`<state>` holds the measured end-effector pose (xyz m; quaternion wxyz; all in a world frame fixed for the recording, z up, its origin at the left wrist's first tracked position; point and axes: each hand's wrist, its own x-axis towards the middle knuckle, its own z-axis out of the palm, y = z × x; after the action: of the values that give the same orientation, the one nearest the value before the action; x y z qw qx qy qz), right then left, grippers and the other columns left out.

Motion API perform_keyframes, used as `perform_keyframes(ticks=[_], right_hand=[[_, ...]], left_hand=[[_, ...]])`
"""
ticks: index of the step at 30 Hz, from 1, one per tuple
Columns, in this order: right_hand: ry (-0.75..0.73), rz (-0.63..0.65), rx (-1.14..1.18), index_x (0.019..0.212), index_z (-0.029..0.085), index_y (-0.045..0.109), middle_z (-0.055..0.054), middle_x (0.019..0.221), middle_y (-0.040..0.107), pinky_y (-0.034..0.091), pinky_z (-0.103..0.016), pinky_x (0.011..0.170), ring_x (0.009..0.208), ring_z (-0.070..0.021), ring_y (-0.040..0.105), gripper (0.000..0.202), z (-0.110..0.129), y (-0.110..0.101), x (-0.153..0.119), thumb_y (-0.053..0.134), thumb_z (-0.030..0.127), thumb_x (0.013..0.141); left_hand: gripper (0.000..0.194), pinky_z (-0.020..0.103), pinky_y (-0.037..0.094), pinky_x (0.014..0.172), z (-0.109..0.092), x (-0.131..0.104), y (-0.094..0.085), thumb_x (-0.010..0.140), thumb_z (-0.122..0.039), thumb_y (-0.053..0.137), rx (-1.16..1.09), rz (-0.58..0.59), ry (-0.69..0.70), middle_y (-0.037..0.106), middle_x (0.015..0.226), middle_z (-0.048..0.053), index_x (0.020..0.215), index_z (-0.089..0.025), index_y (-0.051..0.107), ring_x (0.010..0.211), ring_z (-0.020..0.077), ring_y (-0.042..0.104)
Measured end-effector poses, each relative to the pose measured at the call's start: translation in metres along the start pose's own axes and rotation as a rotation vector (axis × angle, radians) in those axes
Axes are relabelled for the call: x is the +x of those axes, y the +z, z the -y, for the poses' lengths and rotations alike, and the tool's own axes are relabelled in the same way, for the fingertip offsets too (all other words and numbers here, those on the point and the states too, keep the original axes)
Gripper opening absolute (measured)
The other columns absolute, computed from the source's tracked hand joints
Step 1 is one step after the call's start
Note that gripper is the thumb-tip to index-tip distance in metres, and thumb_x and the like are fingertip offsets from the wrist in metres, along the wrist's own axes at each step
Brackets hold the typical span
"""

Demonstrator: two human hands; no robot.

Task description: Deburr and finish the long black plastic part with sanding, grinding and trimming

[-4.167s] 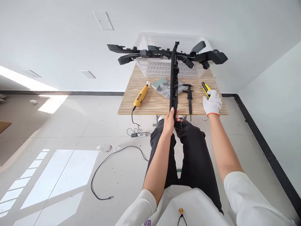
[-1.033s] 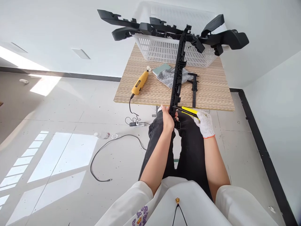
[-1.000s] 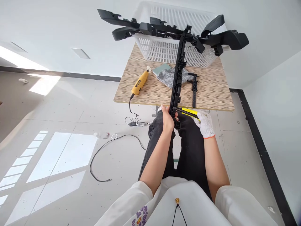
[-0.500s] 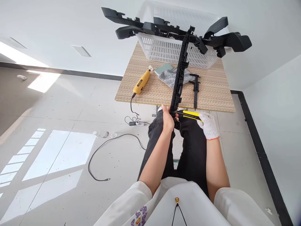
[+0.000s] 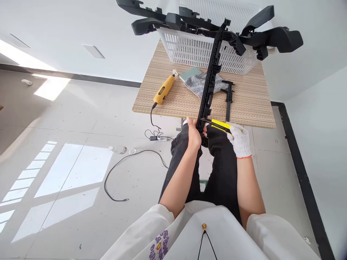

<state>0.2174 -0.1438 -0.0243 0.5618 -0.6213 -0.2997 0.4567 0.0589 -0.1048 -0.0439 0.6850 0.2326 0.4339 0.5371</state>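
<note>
A long black plastic trim strip slants from over the table down toward my lap. Bare, my left hand is wrapped round its lower end, in front of the table edge. My right hand, in a white knit glove with an orange cuff, grips a yellow and black utility knife. The knife points left, and its tip meets the strip just above my left hand. Whether the blade cuts into the plastic is too small to tell.
On the wooden table lie a yellow rotary tool, a grey cloth, a pale green pad and a black caliper. Behind them a white basket holds several black plastic parts. A cable curls on the floor.
The knife has tilted, its tip now higher on the strip than its handle. My left hand keeps its hold on the strip. The whole view has shifted slightly.
</note>
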Motion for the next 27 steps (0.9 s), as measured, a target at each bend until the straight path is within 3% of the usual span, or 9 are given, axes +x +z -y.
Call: perform_keyframes(ticks=[2,18,27], right_hand=[[-0.001,0.046,-0.015,0.085,0.019,0.081,0.001,0.068,0.061,0.027,-0.021,0.044,0.049,-0.0034,0.036,0.02,-0.002,-0.0008,0.0011,0.075,0.03,0.068],[-0.012,0.003,-0.004,0.094,0.02,0.083,0.004,0.061,0.05,0.029,-0.02,0.044,0.05,-0.0046,0.037,0.026,-0.0041,-0.0045,0.0024,0.076,0.033,0.072],[-0.02,0.071,-0.035,0.095,0.019,0.083,0.003,0.063,0.05,0.03,-0.021,0.044,0.05,-0.0051,0.037,0.027,-0.0066,-0.0064,0.0021,0.075,0.033,0.073]], left_hand=[[0.079,0.021,0.038,0.041,0.0008,0.0002,-0.0003,0.095,-0.082,0.018,-0.006,-0.001,0.001,0.048,0.055,-0.001,0.08,-0.018,0.062,0.041,0.0086,0.039],[0.08,0.021,0.039,0.041,0.0009,0.0001,-0.0018,0.09,-0.087,0.023,0.002,0.009,0.03,0.049,0.056,0.0,0.076,-0.018,0.061,0.043,0.0083,0.041],[0.08,0.021,0.041,0.042,0.0009,0.0,-0.0011,0.091,-0.086,0.024,-0.016,0.01,0.032,0.05,0.055,0.001,0.074,-0.018,0.061,0.043,0.0085,0.04]])
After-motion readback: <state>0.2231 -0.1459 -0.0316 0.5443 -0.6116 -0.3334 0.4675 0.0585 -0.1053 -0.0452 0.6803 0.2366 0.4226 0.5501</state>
